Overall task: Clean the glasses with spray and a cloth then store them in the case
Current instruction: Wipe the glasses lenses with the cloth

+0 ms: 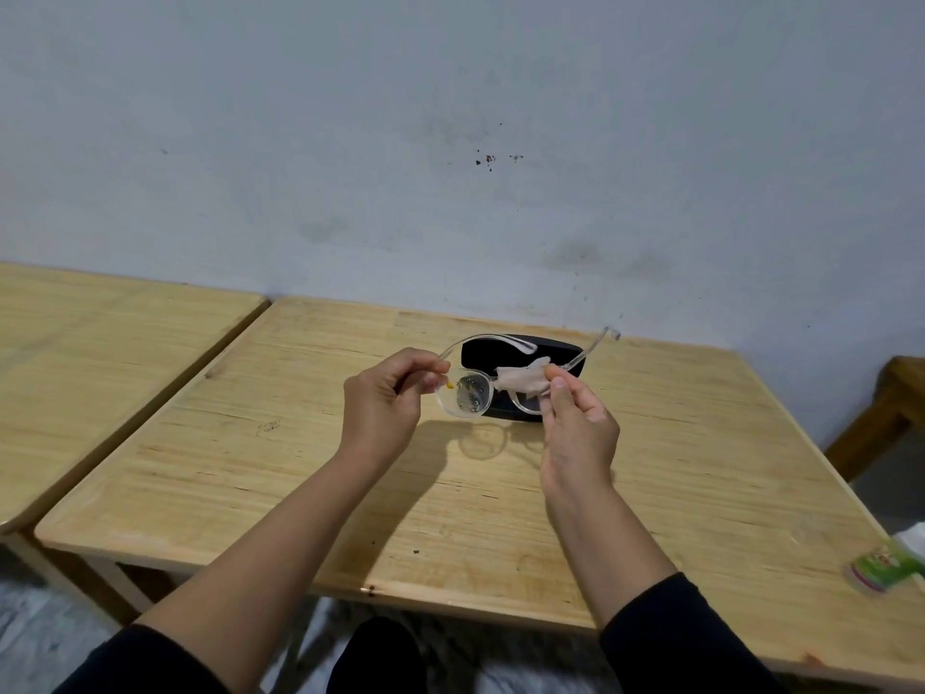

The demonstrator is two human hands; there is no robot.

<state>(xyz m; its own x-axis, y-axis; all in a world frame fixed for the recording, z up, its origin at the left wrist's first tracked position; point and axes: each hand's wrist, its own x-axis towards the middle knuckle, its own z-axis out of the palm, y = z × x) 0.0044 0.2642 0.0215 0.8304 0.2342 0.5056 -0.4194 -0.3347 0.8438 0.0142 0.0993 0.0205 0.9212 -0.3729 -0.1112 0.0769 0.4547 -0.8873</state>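
Left hand (383, 400) is pinching the glasses (488, 388) at the left hinge corner, thumb and fingertips clenched on the frame where the arm joins, next to a small orange mark. Right hand (575, 428) is grasping a pale cloth (523, 380), thumb and forefinger pressing it onto the right lens area. The cloth is bunching over that lens and poking up past the frame top.

The glasses are being held in the air between the two grips, above the counter (450, 493), not touching it. Clear plastic frame, long axis running left to right across the view, roughly level. Both arms are unfolded and pointing away from the person toward the wall (450, 142); the left arm is curving up and over, the right arm is rising up-right with its tip highest. The uncovered left lens is showing droplets or smears, sitting just right of the left grip.

A black case (520, 353) is lying on the counter right behind and under the glasses, long side left to right, near the far edge. Cannot tell if it is open or closed. Shadow of the glasses is falling on the counter below them.

A green and white packet (883, 568) is sitting at the right edge of the counter, well apart from the hands. A second wooden counter (100, 368) is standing just beside on the left. Black sleeves are pushed up both forearms.
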